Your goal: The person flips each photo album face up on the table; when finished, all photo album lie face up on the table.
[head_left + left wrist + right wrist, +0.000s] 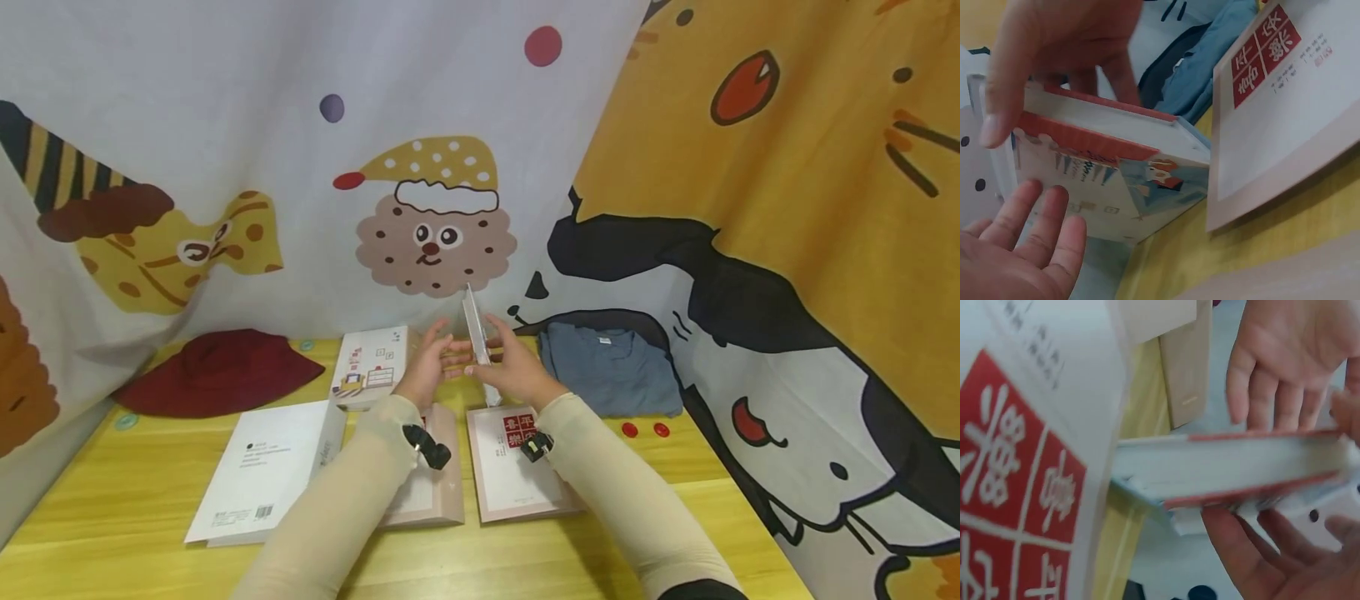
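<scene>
A slim book (pixel 476 333) with a red-edged, illustrated cover stands on edge above the yellow table (pixel 120 517), between both hands. My right hand (pixel 513 367) grips it, thumb on one face and fingers behind, as the left wrist view shows (pixel 1054 44). The book (pixel 1110 169) tilts toward my left hand (pixel 1022 250), whose straight fingers lie at its cover. In the right wrist view the book (pixel 1229 462) is edge-on, with my right hand (pixel 1254 550) under it and the open left palm (pixel 1279 356) beyond. My left hand (pixel 427 367) holds nothing.
Flat on the table lie a pink-bordered book with a red seal (pixel 513 467), another pink book (pixel 435 492) under my left forearm, a white book (pixel 262 471) and an illustrated book (pixel 371 367). A dark red hat (pixel 217 371) sits back left, a folded blue shirt (pixel 607 367) back right. Cartoon curtains enclose the table.
</scene>
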`<state>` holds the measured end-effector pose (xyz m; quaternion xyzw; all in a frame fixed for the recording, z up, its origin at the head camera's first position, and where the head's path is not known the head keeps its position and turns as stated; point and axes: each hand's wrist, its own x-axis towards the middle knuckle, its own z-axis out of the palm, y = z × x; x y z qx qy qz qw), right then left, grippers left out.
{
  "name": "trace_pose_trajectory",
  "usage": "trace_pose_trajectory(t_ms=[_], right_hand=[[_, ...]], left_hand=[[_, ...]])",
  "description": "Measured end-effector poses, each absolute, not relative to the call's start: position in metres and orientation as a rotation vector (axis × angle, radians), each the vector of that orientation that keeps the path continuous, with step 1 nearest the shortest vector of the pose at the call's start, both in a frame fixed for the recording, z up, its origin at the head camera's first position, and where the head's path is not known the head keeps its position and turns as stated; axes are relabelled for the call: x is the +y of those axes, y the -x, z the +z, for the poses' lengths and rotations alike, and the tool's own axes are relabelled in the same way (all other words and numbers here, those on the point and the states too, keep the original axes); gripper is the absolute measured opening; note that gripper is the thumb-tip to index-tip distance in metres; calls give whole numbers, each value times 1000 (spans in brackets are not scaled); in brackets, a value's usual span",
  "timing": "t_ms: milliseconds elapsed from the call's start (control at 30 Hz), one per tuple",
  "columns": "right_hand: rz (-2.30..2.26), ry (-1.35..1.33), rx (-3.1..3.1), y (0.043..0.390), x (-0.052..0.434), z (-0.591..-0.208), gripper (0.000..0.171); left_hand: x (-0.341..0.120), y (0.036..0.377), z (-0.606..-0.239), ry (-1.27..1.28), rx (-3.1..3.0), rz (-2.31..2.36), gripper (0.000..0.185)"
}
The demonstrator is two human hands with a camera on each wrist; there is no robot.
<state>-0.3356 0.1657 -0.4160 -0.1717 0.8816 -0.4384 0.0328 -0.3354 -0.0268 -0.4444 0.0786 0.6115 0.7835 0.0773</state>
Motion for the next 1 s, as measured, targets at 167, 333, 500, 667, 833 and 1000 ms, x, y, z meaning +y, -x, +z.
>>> trace_pose_trajectory(t_ms=[167, 333, 500, 667, 833, 1000], right_hand=[[-1385, 484, 2866, 330, 160, -409, 95], [-1291, 341, 3038, 329, 161, -406, 81], [-1270, 155, 2954, 333, 174, -411, 63], [-1204, 70, 2849, 338, 189, -418, 50], [-1158, 47, 2796, 344, 202, -424, 53], [-1149, 45, 2753, 351, 209, -428, 47]], left_hand=[[-25, 338, -450, -284, 1905, 2194, 61], [-28, 345, -460, -181, 1970, 2009, 68], [-34, 349, -463, -94, 2038, 1890, 75], [-40, 347, -462, 23, 2058, 1795, 74], [-42, 346, -462, 70, 2060, 1766, 75], [-40, 348, -464, 72, 2089, 1754, 75]])
